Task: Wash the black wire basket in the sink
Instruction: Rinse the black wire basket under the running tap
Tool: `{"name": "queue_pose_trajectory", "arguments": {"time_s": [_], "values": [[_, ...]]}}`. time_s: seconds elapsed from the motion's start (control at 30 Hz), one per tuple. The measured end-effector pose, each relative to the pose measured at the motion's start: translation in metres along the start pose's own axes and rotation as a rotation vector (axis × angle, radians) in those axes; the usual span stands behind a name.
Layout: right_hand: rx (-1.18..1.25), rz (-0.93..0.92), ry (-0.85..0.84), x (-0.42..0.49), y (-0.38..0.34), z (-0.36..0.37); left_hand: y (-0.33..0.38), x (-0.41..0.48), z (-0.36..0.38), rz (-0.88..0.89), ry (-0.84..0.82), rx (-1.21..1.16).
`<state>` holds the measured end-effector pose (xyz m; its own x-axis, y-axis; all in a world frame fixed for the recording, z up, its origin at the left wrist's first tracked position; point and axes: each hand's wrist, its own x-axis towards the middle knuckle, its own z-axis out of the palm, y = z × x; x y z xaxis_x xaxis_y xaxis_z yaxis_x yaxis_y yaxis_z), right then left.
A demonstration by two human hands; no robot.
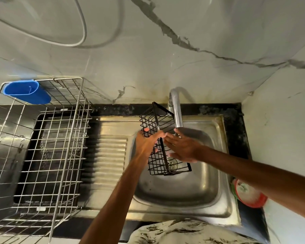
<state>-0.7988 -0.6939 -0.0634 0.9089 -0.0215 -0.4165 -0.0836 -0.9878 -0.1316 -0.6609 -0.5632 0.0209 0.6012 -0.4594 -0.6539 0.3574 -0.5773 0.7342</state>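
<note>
1. Black rectangular wire basket [158,162] is held tilted above the bowl of the stainless steel sink [209,173], over the drain [173,163]. Its top end is just beside the chrome faucet spout [177,111].
2. Left hand [148,141]: fingers curled round the basket's mid section, gripping it.
3. Right hand [181,148]: fingers straight, holding nothing, at the basket's right side under the spout. Contact is blurred.
4. Left of the sink: steel wire dish rack [60,138] with 1 blue plastic cup [27,92] on its far corner.
5. On the right counter: red-rimmed round tub [248,194], partly hidden by the right forearm.
</note>
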Motion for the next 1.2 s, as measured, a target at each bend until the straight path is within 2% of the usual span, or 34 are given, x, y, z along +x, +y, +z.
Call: {"name": "queue_pose_trajectory", "arguments": {"time_s": [0.2, 0.3, 0.43, 0.53, 0.77, 0.87, 0.97, 1.07, 1.2], "values": [[-0.065, -0.065, 0.006, -0.006, 0.027, -0.022, -0.003, -0.008, 0.013, 0.063, 0.042, -0.029], [-0.058, -0.023, 0.007, 0.002, 0.034, -0.048, -0.003, -0.010, 0.015, 0.067, 0.004, -0.032], [-0.114, 0.075, 0.066, 0.009, 0.030, -0.040, -0.009, -0.024, 0.018, -0.015, -0.027, -0.058], [-0.043, 0.115, -0.019, 0.000, 0.014, -0.021, -0.015, -0.028, 0.021, 0.012, -0.014, -0.049], [-0.007, -0.091, 0.018, -0.039, 0.001, 0.011, -0.016, -0.028, 0.017, 0.076, 0.068, -0.102], [-0.056, -0.094, -0.029, -0.032, 0.016, 0.000, -0.017, -0.025, 0.015, 0.121, 0.062, -0.064], [-0.149, -0.018, 0.061, -0.015, 0.035, -0.025, -0.013, -0.016, 0.009, 0.168, 0.047, -0.018], [-0.089, 0.087, 0.138, -0.003, 0.045, -0.048, -0.008, -0.012, 0.004, 0.198, 0.047, -0.033], [-0.123, -0.055, 0.114, -0.004, 0.024, -0.030, -0.008, -0.007, -0.001, 0.259, 0.074, -0.088]]}}
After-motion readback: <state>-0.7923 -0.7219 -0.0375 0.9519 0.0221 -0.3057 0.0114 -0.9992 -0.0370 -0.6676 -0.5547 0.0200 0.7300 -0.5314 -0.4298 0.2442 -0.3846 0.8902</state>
